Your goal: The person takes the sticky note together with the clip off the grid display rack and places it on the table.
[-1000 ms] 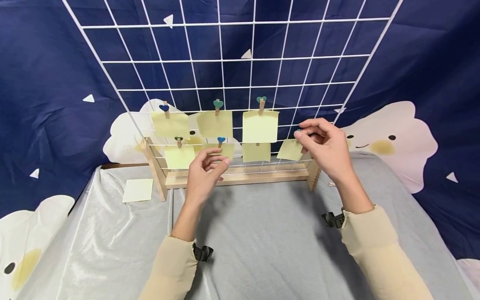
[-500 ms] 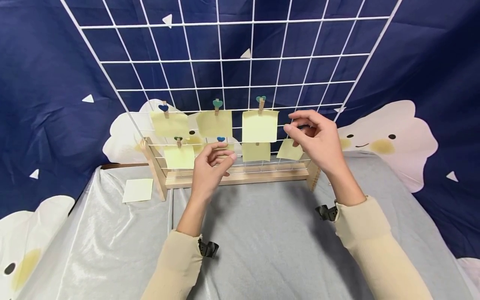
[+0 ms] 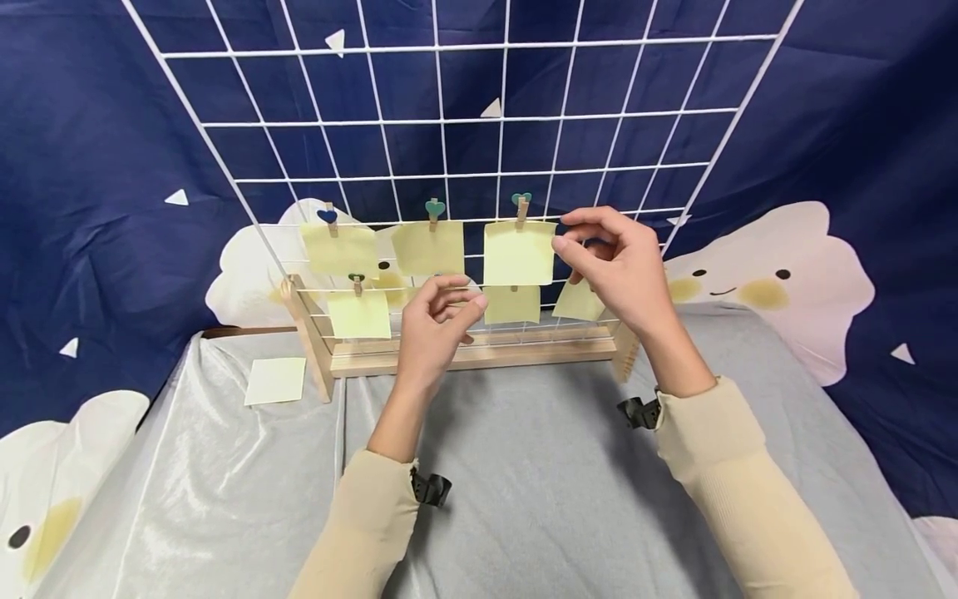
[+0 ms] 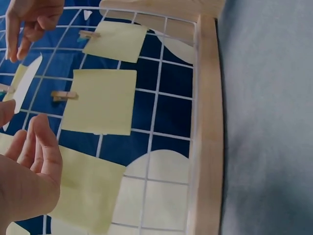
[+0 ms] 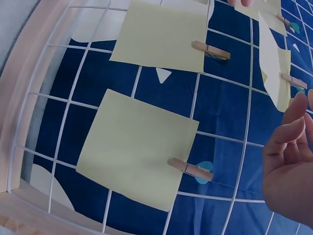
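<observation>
Yellow notes hang from a white wire grid [image 3: 464,176] in two rows, held by wooden clips with heart shapes. Beside the upper right note [image 3: 519,254], the right hand [image 3: 629,270] has thumb and fingertips close to its right edge; contact is unclear. Lower down, the left hand [image 3: 437,333] holds nothing, its fingers loosely bent in front of the lower row, covering a note. In the left wrist view, the hanging note [image 4: 22,88] curls outward between the left hand [image 4: 32,171] and right hand [image 4: 34,22]. The right wrist view shows the right hand [image 5: 293,161] just below a clip [image 5: 294,81].
A wooden stand [image 3: 471,358] supports the grid on a grey cloth [image 3: 524,466]. One loose note [image 3: 274,381] lies left of the stand. Behind hangs a dark blue curtain [image 3: 82,200] with cloud faces and white triangles.
The right hand has moved left and up from the lower right note towards the upper right note. The left hand has shifted right and slightly up, now covering the blue-heart clip.
</observation>
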Motion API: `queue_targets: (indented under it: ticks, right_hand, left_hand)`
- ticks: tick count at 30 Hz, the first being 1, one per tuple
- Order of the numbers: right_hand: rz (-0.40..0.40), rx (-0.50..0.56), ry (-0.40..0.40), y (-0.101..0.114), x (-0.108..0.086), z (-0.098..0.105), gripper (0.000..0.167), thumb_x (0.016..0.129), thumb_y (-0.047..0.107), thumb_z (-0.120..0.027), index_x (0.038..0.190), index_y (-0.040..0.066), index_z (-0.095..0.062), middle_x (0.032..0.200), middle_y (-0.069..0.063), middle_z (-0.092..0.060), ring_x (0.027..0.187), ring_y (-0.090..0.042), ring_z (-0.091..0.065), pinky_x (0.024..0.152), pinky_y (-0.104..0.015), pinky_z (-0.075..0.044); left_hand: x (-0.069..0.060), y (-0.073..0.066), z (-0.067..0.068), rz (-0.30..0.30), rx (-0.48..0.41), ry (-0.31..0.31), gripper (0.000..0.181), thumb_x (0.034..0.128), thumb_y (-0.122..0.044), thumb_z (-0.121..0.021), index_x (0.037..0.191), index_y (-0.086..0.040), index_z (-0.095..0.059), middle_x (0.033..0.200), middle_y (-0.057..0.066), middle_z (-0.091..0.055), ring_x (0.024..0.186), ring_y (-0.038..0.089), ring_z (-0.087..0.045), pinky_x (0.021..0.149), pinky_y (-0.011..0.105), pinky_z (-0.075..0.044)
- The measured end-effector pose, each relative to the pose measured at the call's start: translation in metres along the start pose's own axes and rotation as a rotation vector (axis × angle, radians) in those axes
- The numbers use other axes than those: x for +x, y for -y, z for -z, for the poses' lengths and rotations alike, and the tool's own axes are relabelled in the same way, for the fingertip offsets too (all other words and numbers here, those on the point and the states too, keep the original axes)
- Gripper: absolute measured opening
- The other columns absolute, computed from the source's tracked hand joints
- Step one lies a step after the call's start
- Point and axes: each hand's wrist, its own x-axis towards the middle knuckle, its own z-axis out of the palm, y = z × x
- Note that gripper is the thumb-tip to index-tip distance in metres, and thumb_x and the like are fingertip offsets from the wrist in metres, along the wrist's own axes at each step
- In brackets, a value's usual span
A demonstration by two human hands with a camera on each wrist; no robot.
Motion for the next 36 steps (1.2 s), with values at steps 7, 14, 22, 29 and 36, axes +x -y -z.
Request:
queue_targets:
  ticks: [7, 14, 22, 29, 36]
  right_hand:
    - [0.01, 0.004, 0.003, 0.008, 0.009, -0.006, 0.025, 0.091, 0.009, -0.075, 0.112, -0.003, -0.07, 0.083, 0.001, -0.07, 0.051, -0.021, -0.062, 0.052, -0.024, -0.048]
    - [0.064, 0.061, 0.02, 0.013, 0.018, -0.016, 0.02, 0.091, 0.005, -0.074, 0.109, -0.003, -0.072, 0.081, -0.003, -0.07, 0.049, -0.024, -0.06, 0.047, -0.028, -0.047]
    - [0.058, 0.096, 0.018, 0.02, 0.022, -0.025, 0.022, 0.09, 0.004, -0.074, 0.11, -0.006, -0.07, 0.079, -0.003, -0.069, 0.046, -0.019, -0.059, 0.043, -0.023, -0.045]
    - [0.066, 0.046, 0.007, 0.025, 0.025, -0.031, 0.023, 0.092, 0.004, -0.072, 0.114, -0.004, -0.071, 0.08, -0.009, -0.071, 0.043, -0.024, -0.057, 0.041, -0.022, -0.043]
    - [0.05, -0.042, 0.007, 0.028, 0.027, -0.033, 0.026, 0.094, 0.007, -0.071, 0.118, -0.003, -0.071, 0.084, -0.017, -0.071, 0.044, -0.019, -0.058, 0.045, -0.023, -0.047]
  left_hand:
    - [0.005, -0.007, -0.006, -0.009, -0.012, -0.016, 0.034, 0.0904, -0.01, -0.076, 0.12, 0.0, -0.064, 0.104, 0.013, -0.072, 0.077, 0.016, -0.066, 0.056, 0.026, -0.054]
    - [0.007, -0.008, -0.01, 0.012, -0.025, -0.027, 0.033, 0.0913, -0.008, -0.075, 0.12, 0.002, -0.063, 0.101, 0.011, -0.072, 0.076, 0.014, -0.068, 0.056, 0.025, -0.054]
    - [0.008, -0.009, -0.015, 0.018, -0.057, -0.045, 0.024, 0.0926, -0.008, -0.073, 0.115, -0.002, -0.065, 0.097, 0.012, -0.073, 0.077, 0.024, -0.069, 0.055, 0.025, -0.053]
    - [0.009, -0.01, -0.018, 0.027, -0.061, -0.04, 0.02, 0.0949, -0.009, -0.071, 0.114, -0.004, -0.065, 0.1, 0.015, -0.072, 0.085, 0.041, -0.069, 0.054, 0.025, -0.053]
    - [0.01, -0.012, -0.021, 0.02, -0.073, -0.029, 0.017, 0.0964, -0.009, -0.069, 0.112, -0.002, -0.065, 0.098, 0.016, -0.071, 0.079, 0.032, -0.069, 0.053, 0.024, -0.052]
